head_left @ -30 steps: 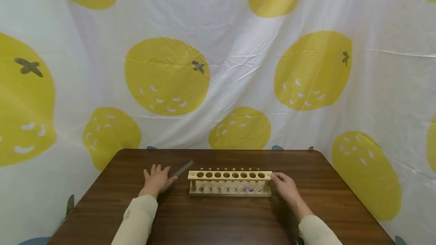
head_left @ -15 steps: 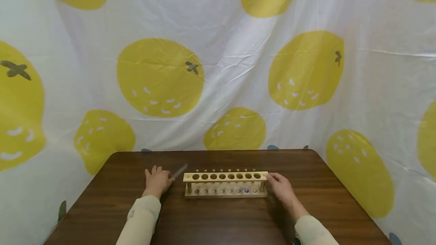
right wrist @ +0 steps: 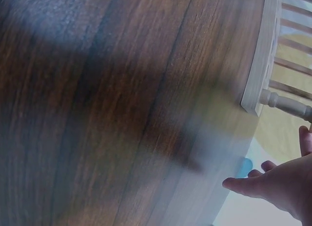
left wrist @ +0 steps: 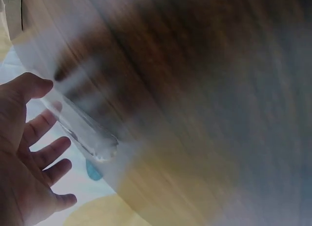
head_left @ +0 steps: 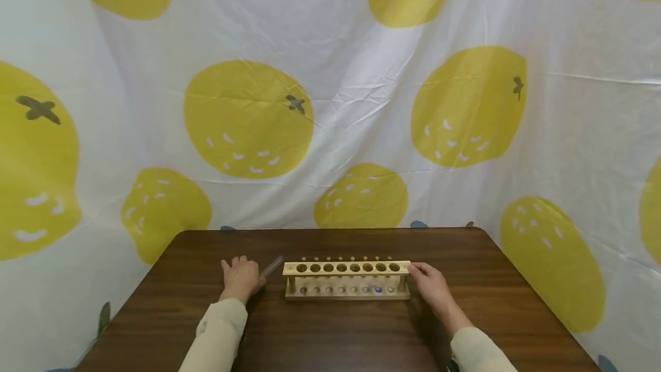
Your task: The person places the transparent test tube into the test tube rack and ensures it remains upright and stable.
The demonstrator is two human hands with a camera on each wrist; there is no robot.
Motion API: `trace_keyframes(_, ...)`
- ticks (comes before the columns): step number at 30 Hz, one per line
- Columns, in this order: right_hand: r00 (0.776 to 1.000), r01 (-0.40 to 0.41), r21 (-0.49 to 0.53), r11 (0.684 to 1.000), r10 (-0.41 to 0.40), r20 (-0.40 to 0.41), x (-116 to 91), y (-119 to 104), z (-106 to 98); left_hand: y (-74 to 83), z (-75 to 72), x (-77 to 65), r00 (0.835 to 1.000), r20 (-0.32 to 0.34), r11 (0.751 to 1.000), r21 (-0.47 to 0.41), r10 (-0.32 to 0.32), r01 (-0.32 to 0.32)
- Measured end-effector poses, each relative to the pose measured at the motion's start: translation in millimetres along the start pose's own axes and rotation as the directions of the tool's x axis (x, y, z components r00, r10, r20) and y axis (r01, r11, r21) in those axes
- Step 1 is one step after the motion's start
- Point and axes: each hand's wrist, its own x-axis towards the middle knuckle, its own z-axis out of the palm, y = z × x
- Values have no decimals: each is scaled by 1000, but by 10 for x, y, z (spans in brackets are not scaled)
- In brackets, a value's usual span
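A wooden test tube rack (head_left: 347,296) stands on the table, its top board pierced by a row of several round holes. My right hand (head_left: 431,287) holds the right end of the top board. In the right wrist view a post (right wrist: 287,104) of the rack rises beside that hand's thumb (right wrist: 305,138). Left of the rack, a clear glass test tube (head_left: 272,267) slants away from my left hand (head_left: 241,277). Thumb and index finger pinch the tube's near end in the left wrist view, with the rounded end (left wrist: 105,150) pointing away. The other fingers are spread.
A blue spot (head_left: 378,289) shows in one hollow of the rack's base. Short drying pegs (head_left: 353,258) line the back of the rack. The dark wooden table (head_left: 335,337) ends at a white cloth (head_left: 356,131) printed with yellow lemons.
The test tube has shifted back toward me and slightly left relative to the rack. My left fingers have drawn in from a flatter spread. My right hand stays on the rack.
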Motion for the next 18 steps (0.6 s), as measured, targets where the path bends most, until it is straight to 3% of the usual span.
trace_keyframes(5,1000,-5,-1,1000,5,10,-7,23,-11,-82,14,-26,999,-32,998,-65,-9,7)
trace_keyframes(10,1000,-3,7,1000,3,18,-11,17,-11,-124,-80,-73,997,-78,982,-188,-24,9)
trace_keyframes(18,1000,-10,12,1000,9,14,-16,4,2,-72,-230,-110,978,-188,911,-412,-90,4)
